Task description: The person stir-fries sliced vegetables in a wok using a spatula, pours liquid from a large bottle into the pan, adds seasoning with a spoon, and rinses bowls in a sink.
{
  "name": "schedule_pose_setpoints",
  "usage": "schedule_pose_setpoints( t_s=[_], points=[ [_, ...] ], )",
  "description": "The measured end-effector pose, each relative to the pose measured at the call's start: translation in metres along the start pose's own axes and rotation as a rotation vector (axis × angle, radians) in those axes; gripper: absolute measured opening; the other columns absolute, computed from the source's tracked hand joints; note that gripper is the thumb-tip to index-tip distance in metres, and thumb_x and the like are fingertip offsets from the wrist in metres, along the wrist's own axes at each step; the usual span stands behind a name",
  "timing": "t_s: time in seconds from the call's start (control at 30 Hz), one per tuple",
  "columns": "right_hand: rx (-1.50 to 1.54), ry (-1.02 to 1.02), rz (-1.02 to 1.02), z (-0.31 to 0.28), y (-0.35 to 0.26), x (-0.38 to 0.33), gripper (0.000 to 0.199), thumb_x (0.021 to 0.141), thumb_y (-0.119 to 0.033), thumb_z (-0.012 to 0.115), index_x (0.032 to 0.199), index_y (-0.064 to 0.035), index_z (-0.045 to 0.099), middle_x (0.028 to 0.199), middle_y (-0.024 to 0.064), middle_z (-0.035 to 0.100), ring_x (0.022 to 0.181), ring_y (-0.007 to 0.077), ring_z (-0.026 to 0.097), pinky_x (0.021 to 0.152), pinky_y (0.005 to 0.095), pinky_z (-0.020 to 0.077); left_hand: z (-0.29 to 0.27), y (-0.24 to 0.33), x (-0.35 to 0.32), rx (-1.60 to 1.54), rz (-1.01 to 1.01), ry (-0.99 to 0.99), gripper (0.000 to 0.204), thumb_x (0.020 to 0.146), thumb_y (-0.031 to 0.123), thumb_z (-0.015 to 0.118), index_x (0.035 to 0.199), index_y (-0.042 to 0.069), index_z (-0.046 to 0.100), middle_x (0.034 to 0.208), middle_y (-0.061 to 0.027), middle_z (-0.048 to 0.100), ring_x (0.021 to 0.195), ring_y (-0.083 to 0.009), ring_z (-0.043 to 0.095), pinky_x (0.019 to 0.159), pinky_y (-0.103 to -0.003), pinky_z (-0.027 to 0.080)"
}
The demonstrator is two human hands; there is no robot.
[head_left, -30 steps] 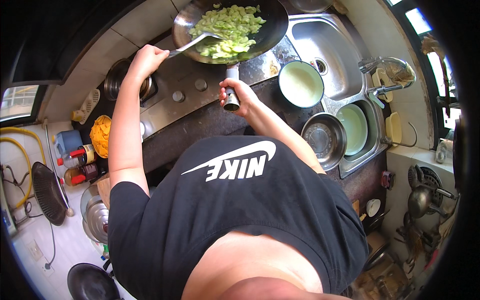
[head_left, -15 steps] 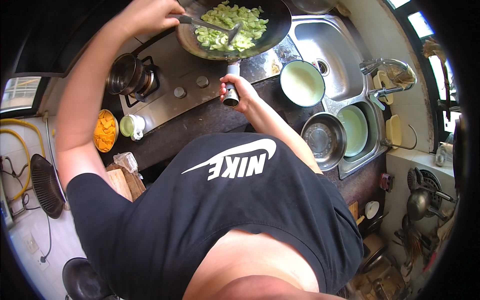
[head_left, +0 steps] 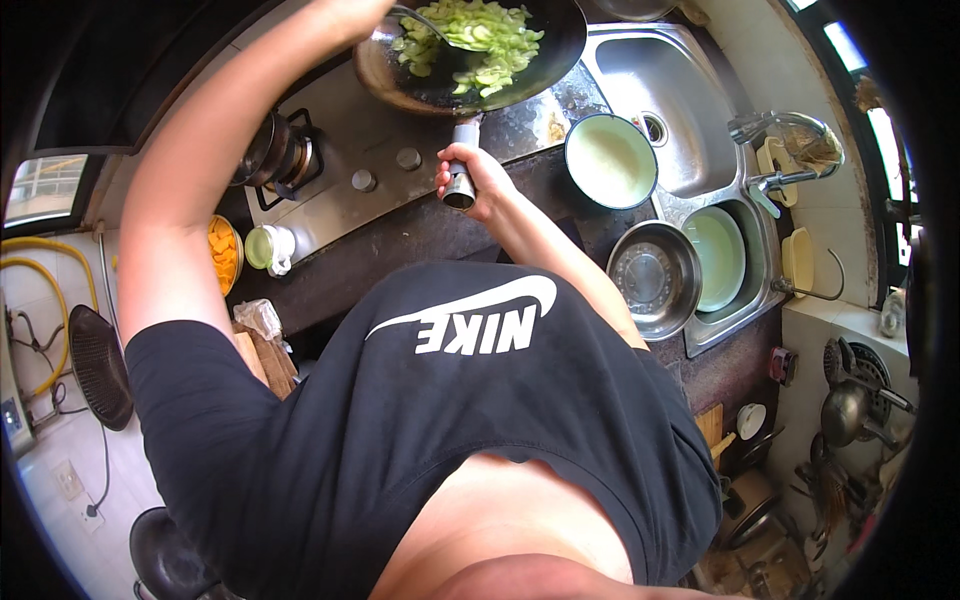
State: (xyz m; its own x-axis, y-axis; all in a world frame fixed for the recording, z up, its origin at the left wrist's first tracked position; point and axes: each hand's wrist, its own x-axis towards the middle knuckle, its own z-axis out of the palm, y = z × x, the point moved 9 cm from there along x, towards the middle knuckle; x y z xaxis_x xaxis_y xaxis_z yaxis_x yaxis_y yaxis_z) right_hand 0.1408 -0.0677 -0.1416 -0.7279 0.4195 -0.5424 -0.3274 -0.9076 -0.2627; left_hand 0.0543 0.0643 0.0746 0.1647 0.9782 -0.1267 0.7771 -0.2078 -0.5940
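At the top edge my left hand (head_left: 352,14) is closed on a metal spatula (head_left: 424,22); its fingertips are partly cut off by the frame. The spatula slants down into a dark wok (head_left: 415,95) on the stove. Pale-green sliced vegetables (head_left: 495,45) are heaped in the wok's middle and right, with bare metal showing at the near left. My right hand (head_left: 475,180) wraps round the wok's grey handle (head_left: 466,134), whose hollow metal end sticks out below the fist.
Left of me are a small pot (head_left: 262,150) on a burner, a bowl of orange pieces (head_left: 222,255) and a white-green cup (head_left: 262,247). To the right stand a cream basin (head_left: 610,160), a steel bowl (head_left: 655,280) and a double sink (head_left: 690,130) with a faucet (head_left: 785,130).
My left hand has moved up and right, partly out of frame, and the spatula has shifted up and left. The vegetables have moved right in the wok. My right hand keeps its grip.
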Motion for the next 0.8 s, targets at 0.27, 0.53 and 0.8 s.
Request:
schedule_pose_setpoints(
  t_s=[0.27, 0.53, 0.8],
  points=[
    [0.028, 0.019, -0.025, -0.001, -0.005, -0.002, 0.007, 0.069, -0.007, 0.050, 0.070, -0.0033, 0.043, 0.055, 0.0047, 0.046, 0.044, 0.0143, 0.046, 0.042, 0.0278, 0.0416, 0.048, -0.049, -0.013, 0.322, 0.139, 0.098, 0.013, 0.072, 0.013, 0.054, 0.083, 0.010, 0.059, 0.067, -0.0083, 0.058, 0.063, -0.0215, 0.059, 0.054, -0.030, 0.047],
    [-0.031, 0.085, -0.051, -0.002, -0.004, -0.005, 0.009, 0.068, -0.005, 0.051, 0.070, -0.0031, 0.043, 0.055, 0.0048, 0.046, 0.042, 0.0142, 0.046, 0.040, 0.0273, 0.0418, 0.085, -0.006, 0.010, 0.165, -0.085, 0.541, 0.032, 0.073, 0.012, 0.048, 0.102, 0.024, 0.055, 0.065, 0.0008, 0.051, 0.056, -0.0133, 0.055, 0.050, -0.025, 0.044],
    [-0.014, 0.038, -0.030, -0.004, -0.003, 0.000, 0.009, 0.070, -0.007, 0.051, 0.070, -0.0039, 0.042, 0.056, 0.0039, 0.047, 0.045, 0.0120, 0.046, 0.042, 0.0260, 0.0419, -0.034, -0.001, -0.040, 0.092, 0.118, 0.168, 0.009, 0.058, 0.015, 0.055, 0.066, 0.014, 0.060, 0.059, -0.0063, 0.058, 0.060, -0.0228, 0.059, 0.048, -0.034, 0.045]
  ],
)
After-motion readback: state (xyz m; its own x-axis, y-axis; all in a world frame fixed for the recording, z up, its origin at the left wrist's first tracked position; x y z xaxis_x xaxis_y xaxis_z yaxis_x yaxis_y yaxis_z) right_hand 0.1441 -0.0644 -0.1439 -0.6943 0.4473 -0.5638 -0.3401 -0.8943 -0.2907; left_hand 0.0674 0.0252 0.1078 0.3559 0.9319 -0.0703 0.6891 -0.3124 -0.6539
